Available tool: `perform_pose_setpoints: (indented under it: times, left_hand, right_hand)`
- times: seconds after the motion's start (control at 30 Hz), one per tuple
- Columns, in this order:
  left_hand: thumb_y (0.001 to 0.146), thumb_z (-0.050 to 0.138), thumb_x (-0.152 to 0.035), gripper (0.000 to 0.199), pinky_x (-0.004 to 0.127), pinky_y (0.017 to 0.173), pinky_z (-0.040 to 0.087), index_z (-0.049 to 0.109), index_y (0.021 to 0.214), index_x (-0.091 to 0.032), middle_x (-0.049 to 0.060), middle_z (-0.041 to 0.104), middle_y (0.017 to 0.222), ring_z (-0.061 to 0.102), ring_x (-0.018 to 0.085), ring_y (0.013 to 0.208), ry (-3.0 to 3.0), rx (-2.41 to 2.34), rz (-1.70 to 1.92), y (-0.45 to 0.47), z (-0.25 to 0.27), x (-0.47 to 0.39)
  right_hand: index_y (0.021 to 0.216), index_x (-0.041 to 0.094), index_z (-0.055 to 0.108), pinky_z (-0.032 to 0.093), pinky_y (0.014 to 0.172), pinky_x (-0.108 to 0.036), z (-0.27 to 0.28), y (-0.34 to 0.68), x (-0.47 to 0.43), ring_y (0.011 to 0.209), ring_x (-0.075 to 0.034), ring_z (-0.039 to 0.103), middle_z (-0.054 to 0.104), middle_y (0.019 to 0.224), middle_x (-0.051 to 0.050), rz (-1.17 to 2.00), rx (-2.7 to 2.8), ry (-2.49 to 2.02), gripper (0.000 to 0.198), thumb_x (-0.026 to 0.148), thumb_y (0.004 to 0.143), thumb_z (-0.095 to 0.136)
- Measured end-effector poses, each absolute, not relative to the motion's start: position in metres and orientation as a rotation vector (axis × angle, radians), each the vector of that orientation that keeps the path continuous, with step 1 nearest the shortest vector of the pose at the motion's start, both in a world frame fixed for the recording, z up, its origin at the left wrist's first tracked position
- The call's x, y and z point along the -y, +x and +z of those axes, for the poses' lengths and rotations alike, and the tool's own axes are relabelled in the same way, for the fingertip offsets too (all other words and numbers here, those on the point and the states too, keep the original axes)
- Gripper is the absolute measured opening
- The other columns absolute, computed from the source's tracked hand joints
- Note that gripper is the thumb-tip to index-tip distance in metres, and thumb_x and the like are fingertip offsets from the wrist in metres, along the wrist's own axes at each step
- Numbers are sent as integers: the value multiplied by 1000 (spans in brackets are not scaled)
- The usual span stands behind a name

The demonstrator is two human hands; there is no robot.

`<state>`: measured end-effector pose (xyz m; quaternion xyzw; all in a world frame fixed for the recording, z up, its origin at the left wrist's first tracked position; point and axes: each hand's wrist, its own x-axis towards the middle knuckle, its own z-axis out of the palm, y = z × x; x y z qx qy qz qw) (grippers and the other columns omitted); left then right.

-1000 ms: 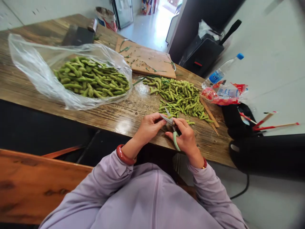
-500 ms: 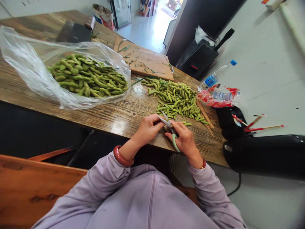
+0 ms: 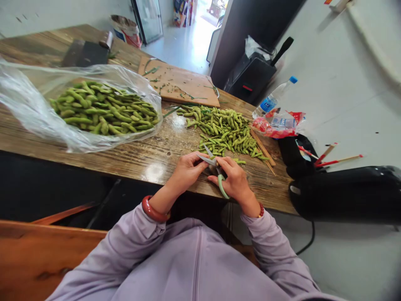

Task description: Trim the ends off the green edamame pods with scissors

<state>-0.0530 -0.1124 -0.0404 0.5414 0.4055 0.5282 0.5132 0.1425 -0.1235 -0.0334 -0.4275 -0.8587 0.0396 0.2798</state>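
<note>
My right hand (image 3: 233, 179) is wrapped round a pair of scissors (image 3: 222, 184) with pale green handles. The blades are parted and point left, towards my left fingertips. My left hand (image 3: 188, 170) is closed in a pinch beside the blades, with its fingers mostly covering a green edamame pod (image 3: 213, 157) whose end shows by the blades. Just beyond both hands a loose pile of edamame pods (image 3: 224, 127) is spread on the wooden table (image 3: 125, 161). To the left lies a clear plastic bag (image 3: 37, 113), its mouth spread, full of more pods (image 3: 106, 108).
A wooden cutting board (image 3: 188, 85) with green scraps lies behind the pile. Chopsticks (image 3: 263, 148), a water bottle (image 3: 271, 100) and red-and-clear packaging (image 3: 278, 124) are on the right, near a black appliance (image 3: 344, 194). A dark cleaver-like blade (image 3: 90, 54) rests at the back left.
The view has shifted slightly, so everything sits a little further left. Both hands keep their hold, and the scissor blades stay parted near my left fingers.
</note>
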Motion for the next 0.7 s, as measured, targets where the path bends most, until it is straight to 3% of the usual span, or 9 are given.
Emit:
perform_pose_setpoints:
  times: [0.23, 0.47, 0.7]
  left_hand:
    - [83, 71, -26, 14, 30, 84, 51, 79, 88, -17, 7, 77, 90, 68, 20, 87, 1337, -943, 1269, -52, -41, 112]
    - [81, 71, -21, 9, 30, 78, 49, 79, 83, -18, 6, 75, 85, 66, 19, 82, 1409, -933, 1275, -53, -35, 113]
    - [77, 75, -24, 7, 26, 68, 42, 76, 81, -18, 2, 63, 78, 55, 14, 74, 1299, -988, 1400, -51, -41, 112]
  right_hand:
    - [139, 22, 57, 57, 91, -42, -40, 147, 125, 105, -28, 68, 71, 116, -13, 111, 2316, -1176, 51, 41, 93, 67]
    - [139, 22, 58, 58, 83, -38, -35, 154, 130, 101, -27, 70, 72, 113, -12, 28, 2362, -1212, 50, 43, 94, 66]
    - [137, 22, 59, 57, 78, -36, -38, 151, 134, 92, -25, 70, 72, 110, -11, 3, 2218, -1314, 47, 41, 95, 64]
